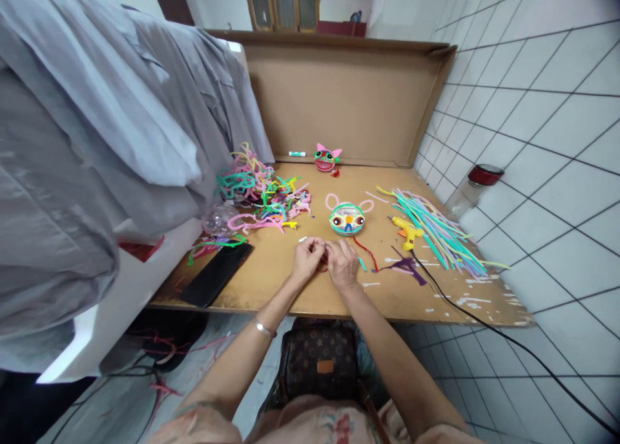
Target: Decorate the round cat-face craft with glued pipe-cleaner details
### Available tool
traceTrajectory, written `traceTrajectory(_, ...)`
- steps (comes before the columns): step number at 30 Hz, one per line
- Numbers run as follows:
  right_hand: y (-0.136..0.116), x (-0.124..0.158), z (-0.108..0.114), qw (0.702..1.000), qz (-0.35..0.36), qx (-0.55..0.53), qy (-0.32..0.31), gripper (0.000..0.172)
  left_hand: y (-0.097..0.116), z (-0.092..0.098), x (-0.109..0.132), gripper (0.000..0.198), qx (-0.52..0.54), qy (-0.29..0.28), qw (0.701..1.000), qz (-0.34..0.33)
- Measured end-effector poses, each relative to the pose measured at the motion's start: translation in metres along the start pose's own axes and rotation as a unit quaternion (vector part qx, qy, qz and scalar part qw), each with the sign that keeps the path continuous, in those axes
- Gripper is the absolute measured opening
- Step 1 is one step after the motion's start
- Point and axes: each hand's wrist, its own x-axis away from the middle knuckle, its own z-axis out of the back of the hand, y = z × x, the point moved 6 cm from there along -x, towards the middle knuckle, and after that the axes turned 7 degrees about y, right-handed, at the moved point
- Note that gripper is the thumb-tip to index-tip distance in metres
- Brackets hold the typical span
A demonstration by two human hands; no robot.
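My left hand (309, 258) and my right hand (343, 263) meet over the front of the table, fingertips pinched together. Whatever lies between them is too small and covered to name. Just beyond my fingers sits a round animal face (347, 219) made of coloured pipe cleaners, with pink loop ears and brown eyes. From beneath it a red pipe cleaner (367, 253) trails toward the front. A short turquoise piece (361, 264) lies beside my right hand. Farther back stands a smaller red and green face (325, 158) with pink pointed ears.
A yellow glue gun (409, 232) with a black cord lies right of centre, near a bundle of pipe cleaners (436, 231) and purple scraps (411, 269). Tangled pipe cleaners (271, 198) and a black phone (216, 276) are on the left. A jar (472, 189) stands by the tiled wall.
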Motion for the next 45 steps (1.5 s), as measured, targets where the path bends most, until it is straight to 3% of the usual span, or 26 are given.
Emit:
traceTrajectory(5,-0.002,0.001,0.002,1.000,-0.006,0.016,0.009,0.030,0.010,0.003,0.004,0.016,-0.025,0.031,0.999,-0.035)
traceTrajectory(12,-0.014,0.003,-0.005,0.999,0.020,0.032,-0.012,0.026,0.003,0.003,0.000,0.011,0.009,0.064,0.998,0.008)
traceTrajectory(16,-0.008,0.003,-0.006,0.999,0.007,0.036,-0.019,0.028,0.002,0.001,0.000,0.010,-0.001,0.047,0.999,0.026)
traceTrajectory(26,-0.005,-0.004,0.004,0.999,0.007,-0.026,-0.037,0.017,0.022,0.007,0.002,0.014,-0.018,0.012,0.999,-0.032)
traceTrajectory(40,-0.003,-0.001,0.012,1.000,0.011,-0.018,-0.001,0.019,0.007,-0.003,0.004,0.034,0.078,-0.106,0.988,0.081)
traceTrajectory(45,0.000,-0.001,0.011,0.999,0.014,-0.033,-0.010,0.025,0.007,-0.003,0.002,0.035,0.067,-0.099,0.991,0.065)
